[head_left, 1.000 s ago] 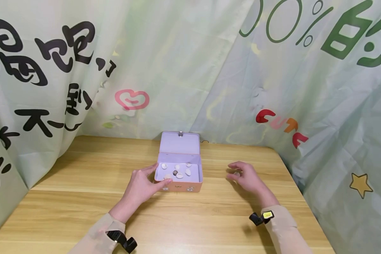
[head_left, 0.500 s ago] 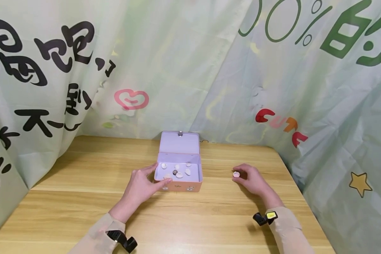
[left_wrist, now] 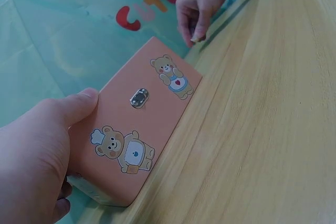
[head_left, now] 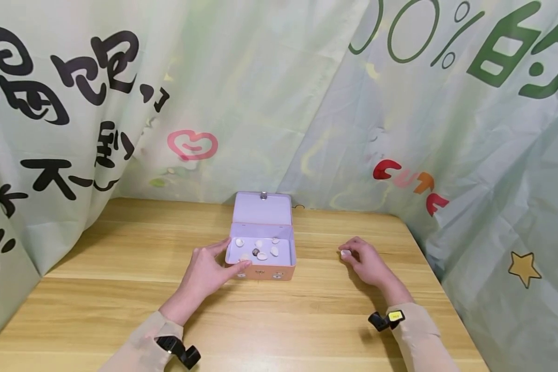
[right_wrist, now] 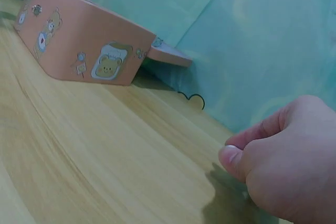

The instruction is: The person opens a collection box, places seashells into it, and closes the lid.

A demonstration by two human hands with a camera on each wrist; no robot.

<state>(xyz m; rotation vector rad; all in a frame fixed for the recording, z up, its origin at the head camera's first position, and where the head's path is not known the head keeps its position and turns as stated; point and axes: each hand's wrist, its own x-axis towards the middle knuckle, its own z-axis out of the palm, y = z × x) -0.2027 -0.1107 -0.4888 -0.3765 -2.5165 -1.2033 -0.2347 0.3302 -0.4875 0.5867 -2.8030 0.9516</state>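
Observation:
A small tin box (head_left: pixel 285 273), orange outside and lilac inside, stands with its lid (head_left: pixel 262 209) raised. Several white seashells (head_left: pixel 274 251) and a dark, round shell-like piece (head_left: pixel 256 252) lie inside. My left hand (head_left: pixel 208 272) grips the box's near left corner, thumb on the front wall and fingers at the left side. To the right of the box, my right hand (head_left: pixel 366 263) pinches a white seashell (head_left: pixel 345 252) between thumb and forefinger, close above the tabletop. In the right wrist view the fingers of this hand (right_wrist: pixel 294 156) mostly hide that shell.
The wooden table (head_left: pixel 279 330) carries the box near its back edge. A printed curtain (head_left: pixel 260 103) hangs right behind the table and along both sides. Each sleeve bears a black wrist camera (head_left: pixel 179 351).
My right hand drew back a little to the right from spread fingers, closed on the white seashell, and has since shifted slightly upward and left. My left hand stays on the box.

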